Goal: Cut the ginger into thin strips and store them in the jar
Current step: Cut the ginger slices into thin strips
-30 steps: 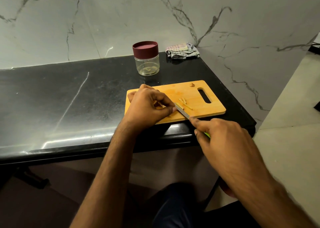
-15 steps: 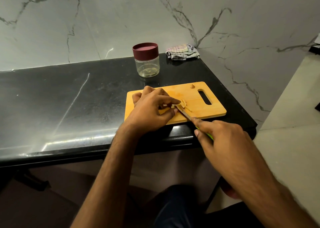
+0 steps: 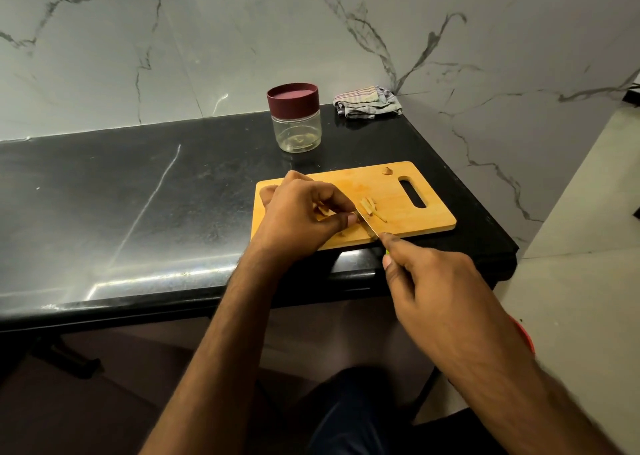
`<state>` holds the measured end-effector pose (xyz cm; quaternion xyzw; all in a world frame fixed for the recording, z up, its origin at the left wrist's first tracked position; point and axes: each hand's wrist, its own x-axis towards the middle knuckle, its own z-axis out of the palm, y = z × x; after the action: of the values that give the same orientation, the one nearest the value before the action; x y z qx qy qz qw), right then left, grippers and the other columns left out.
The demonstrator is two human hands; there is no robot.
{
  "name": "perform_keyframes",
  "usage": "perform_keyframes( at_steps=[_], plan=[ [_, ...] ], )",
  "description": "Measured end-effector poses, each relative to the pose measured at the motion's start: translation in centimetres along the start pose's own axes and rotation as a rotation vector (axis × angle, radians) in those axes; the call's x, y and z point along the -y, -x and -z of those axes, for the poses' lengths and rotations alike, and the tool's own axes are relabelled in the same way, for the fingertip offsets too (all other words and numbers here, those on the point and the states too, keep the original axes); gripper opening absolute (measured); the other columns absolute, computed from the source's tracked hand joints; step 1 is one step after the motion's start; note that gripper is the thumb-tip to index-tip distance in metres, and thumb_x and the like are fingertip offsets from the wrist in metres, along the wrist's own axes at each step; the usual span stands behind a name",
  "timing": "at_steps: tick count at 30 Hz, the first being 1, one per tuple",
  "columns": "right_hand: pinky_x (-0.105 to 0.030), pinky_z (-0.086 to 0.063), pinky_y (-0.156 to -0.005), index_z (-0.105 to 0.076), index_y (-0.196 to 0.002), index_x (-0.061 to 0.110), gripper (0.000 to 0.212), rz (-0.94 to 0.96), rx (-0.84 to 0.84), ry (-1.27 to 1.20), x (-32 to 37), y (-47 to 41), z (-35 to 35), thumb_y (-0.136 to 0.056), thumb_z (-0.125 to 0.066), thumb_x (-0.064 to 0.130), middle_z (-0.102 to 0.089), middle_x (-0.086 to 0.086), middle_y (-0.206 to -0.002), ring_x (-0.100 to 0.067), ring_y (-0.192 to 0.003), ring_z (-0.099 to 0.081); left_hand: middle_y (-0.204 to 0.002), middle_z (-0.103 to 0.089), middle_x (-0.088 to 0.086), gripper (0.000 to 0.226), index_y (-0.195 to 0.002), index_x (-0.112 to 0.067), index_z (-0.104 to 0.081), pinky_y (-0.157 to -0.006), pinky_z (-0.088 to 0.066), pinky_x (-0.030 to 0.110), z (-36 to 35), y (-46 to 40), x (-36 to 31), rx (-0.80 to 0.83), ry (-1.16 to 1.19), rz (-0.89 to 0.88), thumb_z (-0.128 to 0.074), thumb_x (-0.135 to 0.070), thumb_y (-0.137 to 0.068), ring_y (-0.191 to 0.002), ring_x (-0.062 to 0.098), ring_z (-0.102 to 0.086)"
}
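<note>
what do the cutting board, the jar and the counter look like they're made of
Cutting board: pale wood, likely bamboo, with a matte yellow-tan face and a cut-out handle slot.
Jar: see-through body, glass or clear plastic, cannot tell which; its maroon lid looks like matte plastic.
Counter: black polished stone, perhaps granite, with glossy reflections and fine speckle.

Hidden under the curled fingers of the left hand [image 3: 304,214]: most of the ginger [image 3: 323,209]; buried in the right hand [image 3: 436,288]: the knife [image 3: 367,226] handle but a green sliver; too small to count: cut strips [image 3: 370,207].
</note>
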<state>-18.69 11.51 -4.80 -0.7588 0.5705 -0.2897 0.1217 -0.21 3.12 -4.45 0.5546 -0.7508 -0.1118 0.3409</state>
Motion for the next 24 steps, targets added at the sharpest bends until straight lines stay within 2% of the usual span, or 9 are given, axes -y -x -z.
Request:
perform_keyframes(
  at_steps=[3, 7, 11, 17, 24],
  plan=[
    [-0.008, -0.027, -0.049, -0.043, -0.142, 0.033, 0.043, 0.007, -0.003, 0.007, 0.11, 0.16, -0.05, -0.099, -0.04, 0.034, -0.042, 0.018, -0.066, 0.003, -0.059, -0.043, -0.084, -0.066, -0.026, 0.013, -0.078, -0.05, -0.07, -0.091, -0.023, 0.037, -0.02, 0.01, -0.03, 0.004, -0.008, -0.006, -0.08, -0.042, -0.08, -0.108, 0.005, -0.045],
    [-0.006, -0.027, -0.052, -0.044, -0.142, 0.032, 0.043, 0.002, -0.011, -0.007, 0.27, 0.49, 0.14, -0.099, -0.041, 0.034, -0.044, 0.018, -0.069, 0.001, -0.061, -0.045, -0.084, -0.064, -0.026, 0.012, -0.078, -0.049, -0.069, -0.087, -0.018, 0.033, 0.03, -0.02, -0.17, 0.015, -0.031, -0.001, -0.079, -0.043, -0.081, -0.109, 0.005, -0.042],
    [-0.008, -0.026, -0.047, -0.042, -0.142, 0.036, 0.043, -0.007, -0.016, 0.005, 0.36, 0.81, 0.43, -0.099, -0.04, 0.035, -0.041, 0.019, -0.066, 0.004, -0.06, -0.044, -0.085, -0.065, -0.028, 0.007, -0.083, -0.045, -0.073, -0.091, -0.022, 0.037, -0.06, -0.12, 0.05, 0.017, -0.023, -0.002, -0.079, -0.041, -0.081, -0.11, 0.006, -0.044],
    [-0.008, -0.027, -0.048, -0.042, -0.141, 0.038, 0.043, -0.016, -0.023, -0.009, 0.37, 0.89, 0.65, -0.099, -0.04, 0.037, -0.045, 0.018, -0.067, 0.002, -0.062, -0.047, -0.086, -0.067, -0.025, 0.009, -0.082, -0.045, -0.073, -0.087, -0.017, 0.032, -0.16, -0.04, -0.07, 0.002, -0.045, -0.012, -0.08, -0.039, -0.081, -0.109, 0.006, -0.044],
    [-0.006, -0.027, -0.046, -0.044, -0.139, 0.038, 0.042, -0.032, -0.02, 0.01, 0.55, 0.7, 0.61, -0.098, -0.041, 0.037, -0.044, 0.019, -0.064, 0.002, -0.057, -0.046, -0.081, -0.062, -0.03, 0.008, -0.082, -0.043, -0.075, -0.091, -0.02, 0.034, -0.02, -0.05, -0.15, -0.002, -0.037, -0.023, -0.081, -0.037, -0.081, -0.108, 0.005, -0.043]
  ],
)
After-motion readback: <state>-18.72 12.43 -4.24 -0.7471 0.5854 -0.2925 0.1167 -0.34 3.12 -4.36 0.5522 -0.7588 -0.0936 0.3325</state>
